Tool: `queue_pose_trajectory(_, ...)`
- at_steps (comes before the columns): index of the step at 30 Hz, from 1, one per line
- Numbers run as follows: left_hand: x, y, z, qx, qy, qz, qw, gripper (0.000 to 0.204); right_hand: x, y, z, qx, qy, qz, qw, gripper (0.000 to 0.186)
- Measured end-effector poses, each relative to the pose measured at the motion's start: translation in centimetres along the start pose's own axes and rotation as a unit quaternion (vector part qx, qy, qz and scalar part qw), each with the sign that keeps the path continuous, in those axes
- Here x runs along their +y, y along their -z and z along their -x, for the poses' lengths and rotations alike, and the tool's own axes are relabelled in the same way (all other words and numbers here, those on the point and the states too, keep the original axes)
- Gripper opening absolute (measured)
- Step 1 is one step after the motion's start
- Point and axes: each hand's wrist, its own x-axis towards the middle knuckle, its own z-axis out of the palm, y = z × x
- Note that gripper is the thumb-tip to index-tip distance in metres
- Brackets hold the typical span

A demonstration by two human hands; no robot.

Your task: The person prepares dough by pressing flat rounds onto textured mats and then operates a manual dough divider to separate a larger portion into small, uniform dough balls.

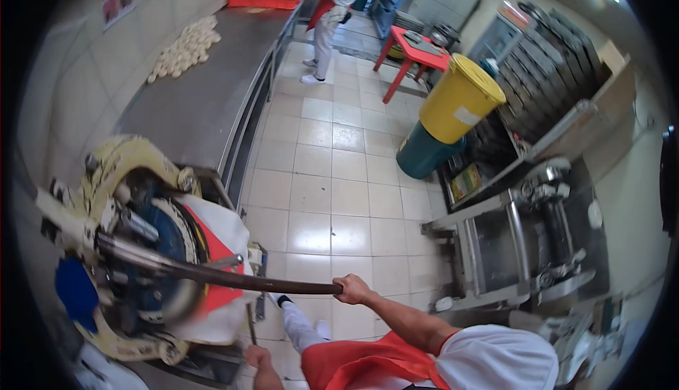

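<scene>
My right hand (351, 289) is closed around the end of a long dark curved lever (283, 284), with my arm stretched out toward it. That lever runs left to a cream-and-blue cast machine (134, 156), which looks like a dough divider. Lower down, my left hand (258, 357) is closed at the end of a thin rod (252, 323) beside the machine. A white rounded piece (226, 227) and a red piece (212, 231) sit at the machine's head. What lies inside the head is hidden.
Dough pieces (185, 49) lie along the wall side of a long metal table (212, 93). A co-worker (332, 15) reaches to a red tray (265, 0). A yellow bin (460, 100) stacked on a green one (424, 151), a red stool (417, 50) and a roller machine (516, 241) stand right.
</scene>
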Motion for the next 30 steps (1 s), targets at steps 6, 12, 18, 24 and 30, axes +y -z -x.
queue_pose_trajectory(6, 1.0, 0.1, 0.7, -0.018, 0.004, 0.034, 0.999, 0.012, -0.6, 3.8, 1.8, -0.036, -0.025, 0.001, 0.999, 0.017)
queue_pose_trajectory(12, 0.6, 0.9, 1.1, 0.0, -0.004, 0.044, 0.999, 0.011, -1.0, 4.4, 1.6, -0.047, -0.011, -0.011, 0.999, 0.018)
queue_pose_trajectory(18, 1.0, 1.5, 1.5, -0.02, -0.009, 0.048, 0.999, 0.014, -0.8, 4.7, 1.7, -0.051, -0.025, -0.011, 0.998, 0.016)
queue_pose_trajectory(24, 1.0, 1.5, 1.4, -0.009, -0.003, 0.039, 0.999, 0.014, -1.1, 4.7, 1.5, -0.057, -0.028, -0.002, 0.998, 0.017)
queue_pose_trajectory(30, 0.9, 1.2, 1.1, -0.016, -0.002, 0.046, 0.999, 0.014, -1.2, 4.8, 1.5, -0.06, -0.029, -0.001, 0.998, 0.017)
